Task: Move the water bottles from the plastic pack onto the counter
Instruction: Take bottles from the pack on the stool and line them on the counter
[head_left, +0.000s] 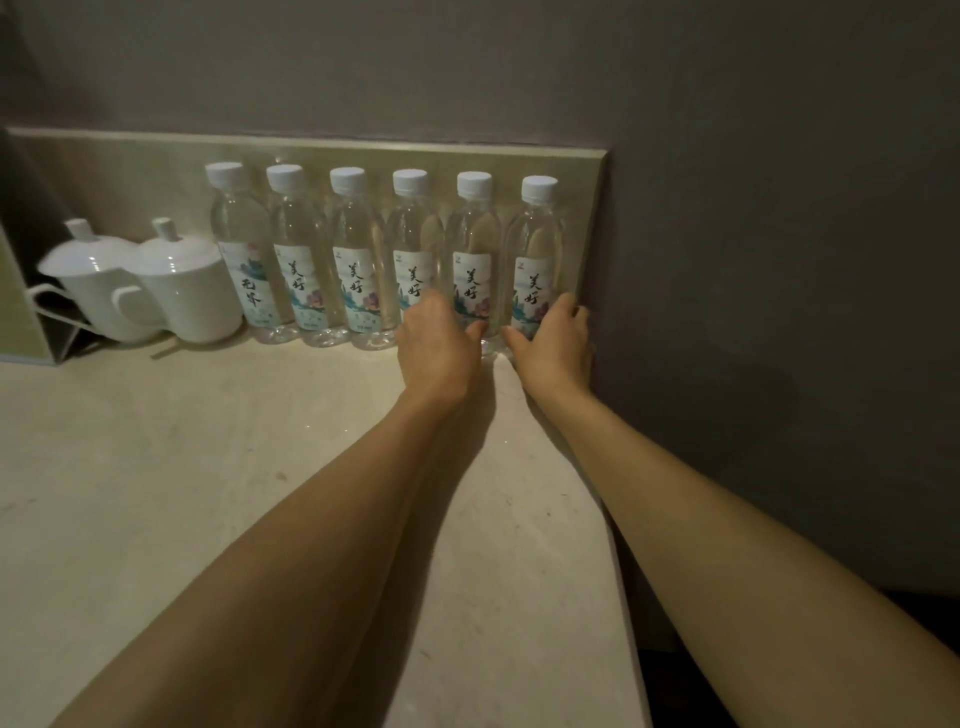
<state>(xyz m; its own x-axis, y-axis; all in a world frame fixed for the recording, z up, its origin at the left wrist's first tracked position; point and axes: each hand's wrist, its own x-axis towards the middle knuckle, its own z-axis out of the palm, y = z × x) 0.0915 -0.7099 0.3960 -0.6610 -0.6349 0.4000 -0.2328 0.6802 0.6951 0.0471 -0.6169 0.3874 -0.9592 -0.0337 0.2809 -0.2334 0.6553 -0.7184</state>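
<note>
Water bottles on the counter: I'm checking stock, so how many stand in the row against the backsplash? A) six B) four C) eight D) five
A: six white-capped water bottles stand upright in one row on the counter, to the right of two white lidded cups; the left hand and the right hand are at the bases of the bottles at the right end.

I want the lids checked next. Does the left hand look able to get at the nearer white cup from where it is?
Probably yes: the left hand has bare counter between it and the cup.
</note>
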